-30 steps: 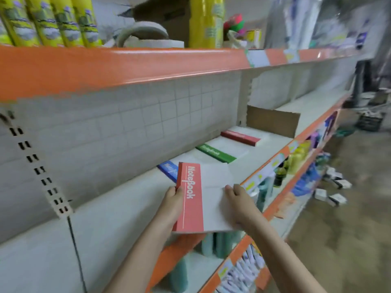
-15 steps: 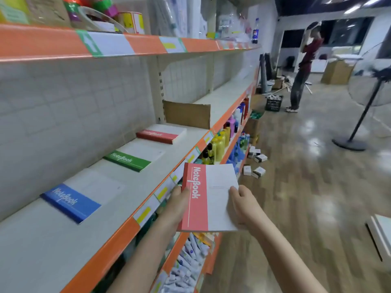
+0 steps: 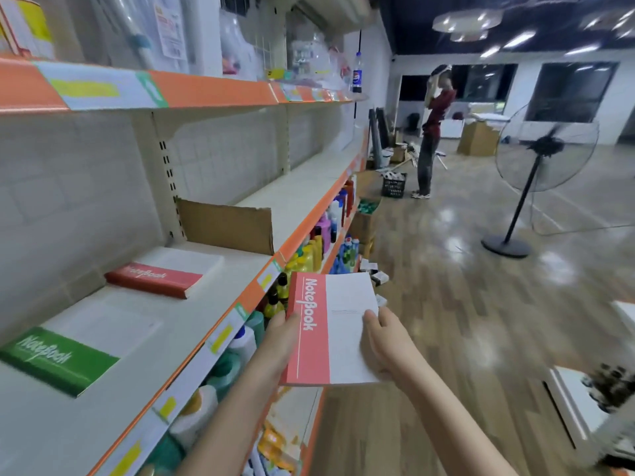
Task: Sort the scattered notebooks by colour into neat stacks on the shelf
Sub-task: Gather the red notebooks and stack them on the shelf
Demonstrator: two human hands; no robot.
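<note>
Hiding its underside, both hands (image 3: 388,341) grip the red notebook (image 3: 331,329).

Bare shelf surface (image 3: 192,314) is left open between the green notebook (image 3: 58,359) and the red stack (image 3: 154,278) — and in front of both, up to the orange edge. Beyond the red stack the way is blocked by an upright cardboard divider (image 3: 225,226). Overhead, reach is limited by the upper shelf (image 3: 213,92). The aisle floor (image 3: 446,321) on the right lies open.
</note>
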